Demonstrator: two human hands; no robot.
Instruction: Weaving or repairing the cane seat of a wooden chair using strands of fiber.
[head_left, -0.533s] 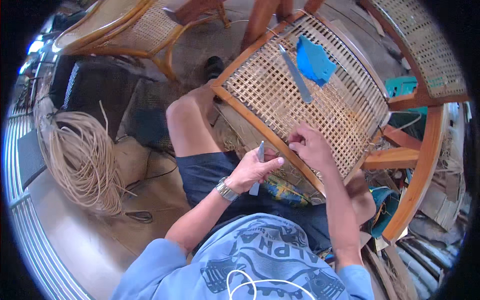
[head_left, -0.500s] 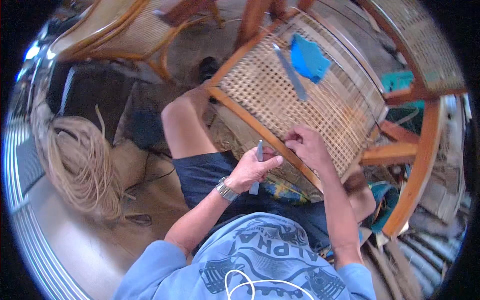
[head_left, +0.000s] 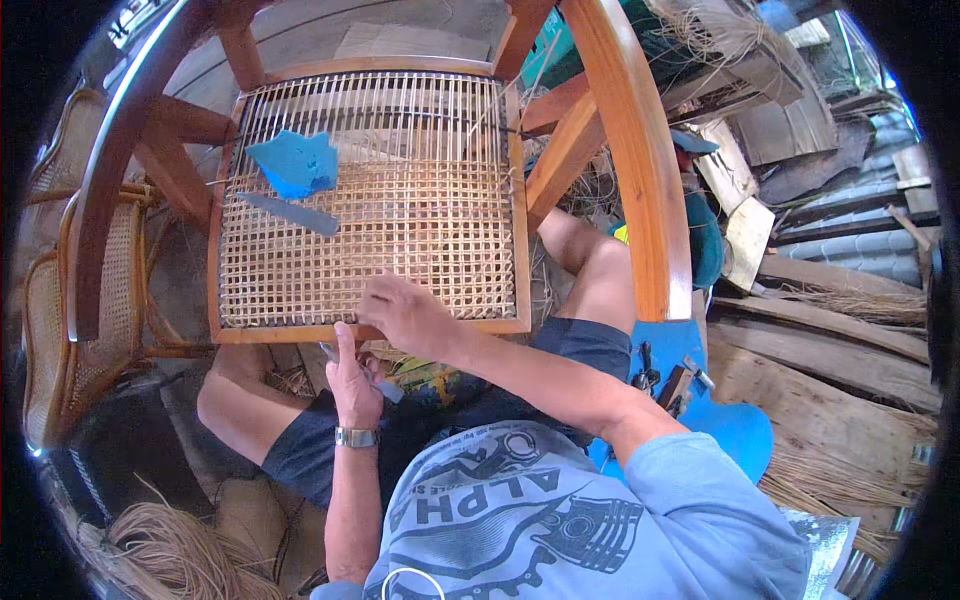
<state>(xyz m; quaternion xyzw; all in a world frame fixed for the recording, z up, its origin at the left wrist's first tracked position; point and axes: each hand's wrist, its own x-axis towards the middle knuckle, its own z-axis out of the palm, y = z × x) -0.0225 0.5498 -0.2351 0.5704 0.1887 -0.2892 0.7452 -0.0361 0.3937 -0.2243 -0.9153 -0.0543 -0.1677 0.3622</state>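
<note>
A wooden chair frame with a woven cane seat (head_left: 430, 262) lies before me. My left hand (head_left: 356, 390) is below its near rail, closed round a narrow flat grey metal blade (head_left: 386, 388), with the thumb pointing up by the rail. Over that rail, my right hand (head_left: 405, 315) bends its fingers down onto the near edge of the weave. The fingertips are pressed close together; whatever they pinch is too small to make out. On the weave rest a torn blue piece (head_left: 295, 165) and a flat grey metal strip (head_left: 290, 213). Toward the far side, the cane strands run without close cross-weaving.
Curved wooden chair parts (head_left: 640, 170) rise at both sides of the seat. A rattan chair (head_left: 85, 320) stands at left, and a bundle of cane strands (head_left: 180, 550) lies at lower left. At right are a blue surface with tools (head_left: 715, 425) and wooden planks (head_left: 820, 340).
The view has swung, so the seat now appears squarer and farther left. My right hand stays at the near rail, and my left hand still holds the blade below it.
</note>
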